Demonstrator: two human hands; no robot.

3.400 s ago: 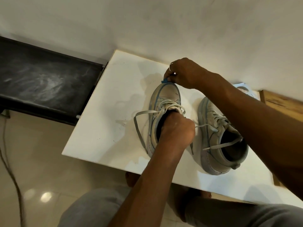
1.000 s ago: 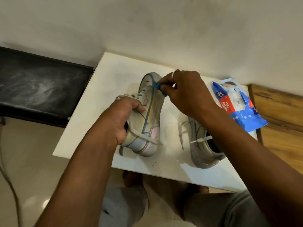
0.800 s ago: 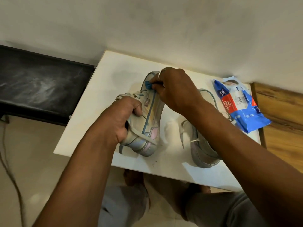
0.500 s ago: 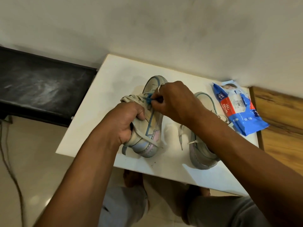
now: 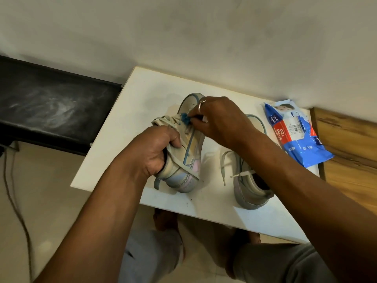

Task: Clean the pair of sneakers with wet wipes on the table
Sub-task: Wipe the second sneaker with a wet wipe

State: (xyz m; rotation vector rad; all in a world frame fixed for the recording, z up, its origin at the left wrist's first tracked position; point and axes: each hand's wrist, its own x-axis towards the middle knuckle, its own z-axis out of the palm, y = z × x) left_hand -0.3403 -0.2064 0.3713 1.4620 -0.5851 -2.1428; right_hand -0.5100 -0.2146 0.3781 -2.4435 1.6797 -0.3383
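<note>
Blue wipes pack (image 5: 295,139), red band reading "OFFERS" and "297", lies at the white table's (image 5: 126,123) far right. Left hand (image 5: 151,152) grips the tilted sneaker (image 5: 190,154) mid-table; right hand (image 5: 218,121) pinches a blue wad (image 5: 185,119) against its laces, with the second sneaker (image 5: 251,190) standing just right.

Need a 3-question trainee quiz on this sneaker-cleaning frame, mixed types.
1. True or false: the left hand grips the tilted sneaker.
2. The wipes pack lies: A) at the table's right end, beyond the other sneaker; B) on the floor; C) inside a sneaker.
3. What colour is the wipe that the right hand pinches?
Key: 1 true; 2 A; 3 blue.
</note>
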